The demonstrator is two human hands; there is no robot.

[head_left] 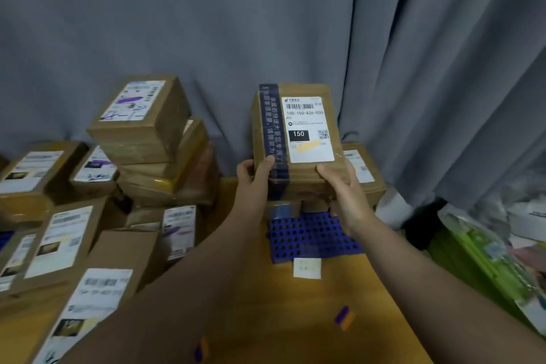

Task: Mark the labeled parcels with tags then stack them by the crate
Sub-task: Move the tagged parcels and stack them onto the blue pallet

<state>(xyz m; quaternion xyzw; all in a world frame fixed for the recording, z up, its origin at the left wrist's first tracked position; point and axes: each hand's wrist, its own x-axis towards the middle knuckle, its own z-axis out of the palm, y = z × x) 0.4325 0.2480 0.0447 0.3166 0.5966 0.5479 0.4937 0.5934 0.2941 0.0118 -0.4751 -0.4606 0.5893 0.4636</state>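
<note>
I hold a brown cardboard parcel (298, 130) with a white shipping label and a dark blue tape strip above the far end of the wooden table. My left hand (254, 174) grips its near left corner, thumb on the tape. My right hand (342, 189) grips its near right corner, thumb on top. Under the parcel lies a blue perforated crate (313, 238), with other boxes below and behind the held one. A stack of labeled parcels (147, 142) with purple marks on the labels stands to the left. Two purple-and-orange markers, one (344, 318) and another (201, 349), lie on the table.
Several more labeled boxes (62, 242) crowd the left side of the wooden table (295, 319). A small white paper slip (307, 268) lies near the crate. Grey curtains (266, 23) hang behind. Green and clear plastic-wrapped items (487, 248) pile up on the right.
</note>
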